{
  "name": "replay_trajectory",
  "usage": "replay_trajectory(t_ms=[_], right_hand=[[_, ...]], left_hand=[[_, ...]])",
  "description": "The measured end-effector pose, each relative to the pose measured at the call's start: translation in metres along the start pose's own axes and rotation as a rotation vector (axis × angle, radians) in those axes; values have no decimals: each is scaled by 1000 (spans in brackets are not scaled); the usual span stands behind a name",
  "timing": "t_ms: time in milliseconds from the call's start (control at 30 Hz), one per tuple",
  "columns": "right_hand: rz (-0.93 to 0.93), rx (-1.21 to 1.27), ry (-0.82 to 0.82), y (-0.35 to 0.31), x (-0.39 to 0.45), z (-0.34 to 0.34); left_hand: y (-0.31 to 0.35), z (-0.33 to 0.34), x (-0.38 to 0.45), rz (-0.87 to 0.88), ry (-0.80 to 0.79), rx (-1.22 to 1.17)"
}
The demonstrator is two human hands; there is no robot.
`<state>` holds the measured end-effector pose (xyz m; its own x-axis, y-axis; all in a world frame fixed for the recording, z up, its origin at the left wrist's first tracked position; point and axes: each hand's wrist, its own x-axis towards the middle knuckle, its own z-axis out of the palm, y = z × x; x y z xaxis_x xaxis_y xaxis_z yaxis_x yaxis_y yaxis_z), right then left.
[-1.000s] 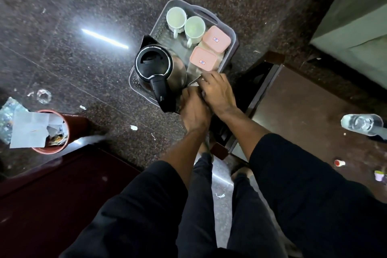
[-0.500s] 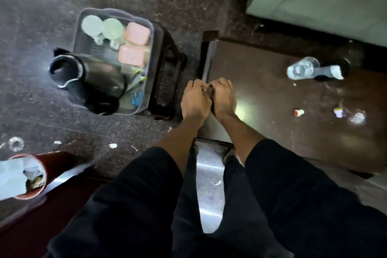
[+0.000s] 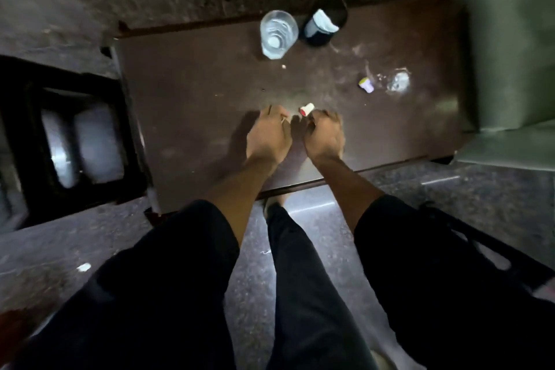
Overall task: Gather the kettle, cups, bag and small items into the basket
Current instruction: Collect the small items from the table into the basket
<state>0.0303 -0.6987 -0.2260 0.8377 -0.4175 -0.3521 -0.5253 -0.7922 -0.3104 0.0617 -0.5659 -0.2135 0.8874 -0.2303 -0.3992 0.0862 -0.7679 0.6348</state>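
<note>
The left hand (image 3: 268,134) hovers over the brown worktop (image 3: 192,93), fingers curled loosely, pinching nothing I can see; the small red-and-white cap (image 3: 306,108) lies just beyond, between both hands. The right hand (image 3: 325,135) curls beside it, touch uncertain; best to pinch the cap lightly from above; a glass (image 3: 277,33) stands well apart.

Person's clothing only: black short-sleeved top, both sleeves loose and wide, ending abt the elbow, forearms bare below. Left sleeve (image 3: 168,264) and right sleeve (image 3: 420,249) look plain, no print or logo visible, fabric matte w/ soft folds. Dark trousers (image 3: 303,279), approx same black as top, straight leg, no visible seams or pockets in this blur. Left hand (image 3: 268,137) and right hand (image 3: 325,137) bare: no gloves, no watch, no rings visible.
</note>
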Motion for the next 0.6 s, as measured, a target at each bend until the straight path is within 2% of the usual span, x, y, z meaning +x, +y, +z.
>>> replay_trajectory(t_ms=[167, 300, 467, 600], right_hand=[[87, -69, 71, 65, 50, -20], [56, -124, 32, 99, 95, -38], [20, -194, -120, 111, 135, -34], [51, -191, -121, 103, 123, -18]], left_hand=[[25, 55, 35, 60, -83, 71], [32, 76, 60, 79, -129, 160], [35, 84, 80, 55, -121, 247], [37, 89, 85, 3, -107, 250]])
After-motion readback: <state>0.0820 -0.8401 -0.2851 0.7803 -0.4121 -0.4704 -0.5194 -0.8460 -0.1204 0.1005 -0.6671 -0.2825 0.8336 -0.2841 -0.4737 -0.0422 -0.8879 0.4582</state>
